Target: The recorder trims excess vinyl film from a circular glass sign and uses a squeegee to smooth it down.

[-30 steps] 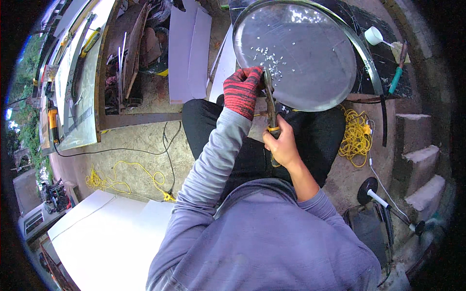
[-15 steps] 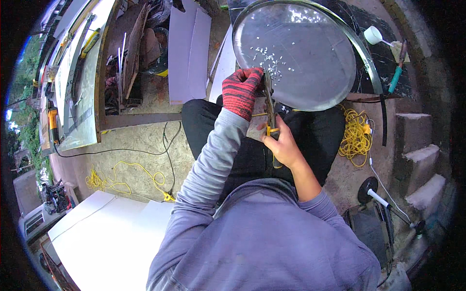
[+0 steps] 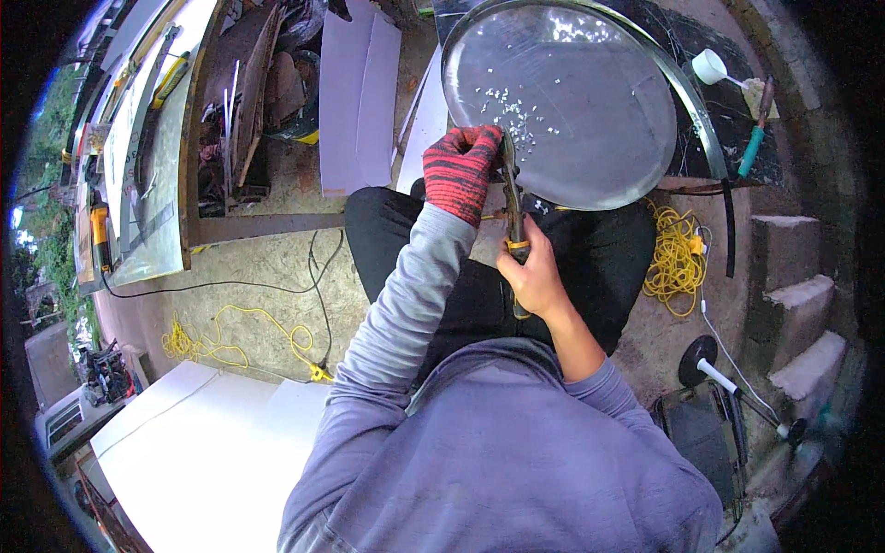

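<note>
My left hand [image 3: 461, 175] wears a red and black striped knit glove. Its fingers are pinched together at the upper end of a dark, plier-like hand tool [image 3: 513, 198]; whatever they pinch is hidden. My bare right hand [image 3: 535, 272] wraps round the lower part of that tool, where yellow shows on the handles. The tool stands lengthwise over my lap, its tip by the near edge of a big round metal tray [image 3: 608, 138]. Small whitish bits [image 3: 516, 115] lie scattered on the tray, mostly on its left half.
A white cup [image 3: 708, 66] and a green-handled tool [image 3: 751, 152] sit right of the tray. Coiled yellow cord [image 3: 676, 258] lies by my right knee. White panels [image 3: 198, 452] are at lower left, concrete steps [image 3: 797, 295] at right, and a cluttered workbench [image 3: 161, 175] at left.
Both hands stay in nearly the same place. My right hand's fingers have shifted slightly round the tool's handles.
</note>
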{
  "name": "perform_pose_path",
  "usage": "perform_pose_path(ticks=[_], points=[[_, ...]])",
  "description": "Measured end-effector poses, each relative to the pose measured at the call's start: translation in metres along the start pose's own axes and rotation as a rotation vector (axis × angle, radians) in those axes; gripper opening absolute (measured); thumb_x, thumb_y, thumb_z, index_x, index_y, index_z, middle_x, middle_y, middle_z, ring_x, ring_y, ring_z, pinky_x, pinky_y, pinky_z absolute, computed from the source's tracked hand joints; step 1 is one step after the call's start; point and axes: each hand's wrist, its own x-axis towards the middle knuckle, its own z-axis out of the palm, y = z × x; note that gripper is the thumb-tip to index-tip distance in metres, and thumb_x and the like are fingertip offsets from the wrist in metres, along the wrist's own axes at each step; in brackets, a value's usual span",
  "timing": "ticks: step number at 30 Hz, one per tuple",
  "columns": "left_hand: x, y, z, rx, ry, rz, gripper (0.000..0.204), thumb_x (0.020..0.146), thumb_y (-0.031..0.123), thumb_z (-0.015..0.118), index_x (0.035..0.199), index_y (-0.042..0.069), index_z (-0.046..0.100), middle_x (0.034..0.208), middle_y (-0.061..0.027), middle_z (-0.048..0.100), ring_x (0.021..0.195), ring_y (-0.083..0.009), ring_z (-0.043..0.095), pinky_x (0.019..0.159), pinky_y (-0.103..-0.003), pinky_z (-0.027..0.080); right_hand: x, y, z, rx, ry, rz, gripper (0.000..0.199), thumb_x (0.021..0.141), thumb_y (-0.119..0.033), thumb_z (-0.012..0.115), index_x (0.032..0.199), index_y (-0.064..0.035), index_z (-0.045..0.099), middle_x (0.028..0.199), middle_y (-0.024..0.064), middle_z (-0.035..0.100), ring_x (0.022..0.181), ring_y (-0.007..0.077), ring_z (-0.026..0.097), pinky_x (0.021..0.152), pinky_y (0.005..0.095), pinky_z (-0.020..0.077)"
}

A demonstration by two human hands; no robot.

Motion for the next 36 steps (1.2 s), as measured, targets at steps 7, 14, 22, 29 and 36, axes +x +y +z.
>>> perform_pose_path(ticks=[7,14,22,29,36], points=[[0.001,-0.002,-0.002,-0.107,-0.019,-0.038,0.028,0.092,0.024,0.076,0.098,-0.003,0.069,0.083,-0.0103,0.072,0.069,-0.0194,0.068,0.065,-0.033,0.056,-0.001,0.006,-0.001,0.15,-0.024,0.093,0.039,0.084,-0.012,0.067,0.119,0.003,0.058,0.104,0.0159,0.068,0.097,0.0252,0.064,0.091,0.0376,0.049],[-0.006,0.007,0.001,0.001,0.048,-0.039,0.028,0.091,0.026,0.078,0.096,-0.001,0.072,0.081,-0.0058,0.071,0.068,-0.0128,0.063,0.065,-0.03,0.053,-0.002,0.01,-0.009,0.099,-0.137,0.086,0.06,0.082,-0.016,0.065,0.137,0.0031,0.05,0.118,0.0181,0.065,0.111,0.0279,0.061,0.101,0.0375,0.0452],[-0.009,0.011,0.003,-0.051,0.032,-0.002,0.028,0.09,0.025,0.079,0.094,-0.002,0.072,0.078,-0.0056,0.071,0.067,-0.0118,0.063,0.063,-0.029,0.053,0.0,0.003,-0.01,0.002,-0.147,0.103,0.076,0.082,-0.017,0.066,0.147,0.0098,0.038,0.134,0.0256,0.058,0.127,0.0358,0.056,0.11,0.0398,0.0401],[-0.002,0.003,-0.002,-0.031,0.01,-0.01,0.029,0.09,0.025,0.079,0.096,-0.003,0.073,0.08,-0.0057,0.072,0.068,-0.0117,0.064,0.063,-0.029,0.053,0.0,-0.007,-0.004,0.007,-0.068,0.051,0.062,0.081,-0.012,0.066,0.139,0.0026,0.048,0.12,0.02,0.065,0.109,0.0322,0.063,0.101,0.0394,0.0461],[-0.005,0.005,0.0,-0.025,-0.048,-0.011,0.028,0.095,0.023,0.073,0.109,-0.001,0.071,0.087,-0.0059,0.072,0.074,-0.0139,0.066,0.07,-0.03,0.054,-0.001,-0.008,0.0,0.101,-0.009,0.0,0.041,0.083,-0.006,0.064,0.122,0.0011,0.056,0.101,0.0083,0.062,0.092,0.0182,0.057,0.087,0.033,0.0475]])
